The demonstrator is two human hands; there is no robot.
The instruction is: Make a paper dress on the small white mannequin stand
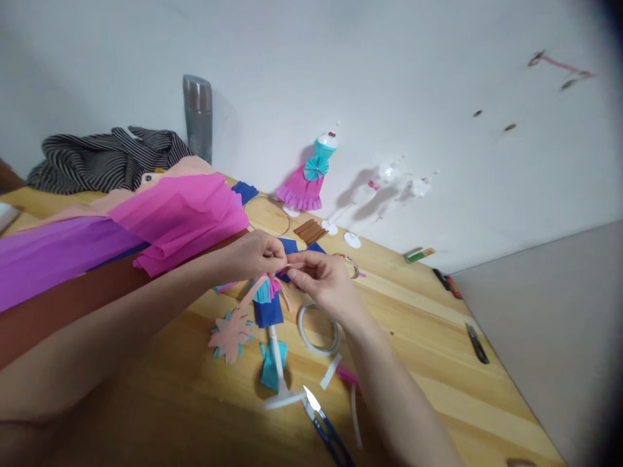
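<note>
My left hand [265,254] and my right hand [325,277] meet above the table, fingertips pinched close together. A small pale bit shows between them, too small to name. Just below stands a paper-dressed figure: blue crepe paper [268,312] with turquoise and pink fringe [266,290] on a white stand [278,360]. My hands hide its top, and I cannot tell whether they touch it. To its left lies a peach paper flower [232,335] with turquoise edges showing beneath. A roll of white tape [318,329] lies below my right hand. Scissors [327,425] lie by the stand's base.
Pink crepe paper [180,211] and purple crepe paper [73,253] cover the left. A dressed figure [304,178], white-headed stands [387,172], a grey bottle [198,120] and striped cloth [111,159] are along the wall. A cutter knife [477,344] lies right.
</note>
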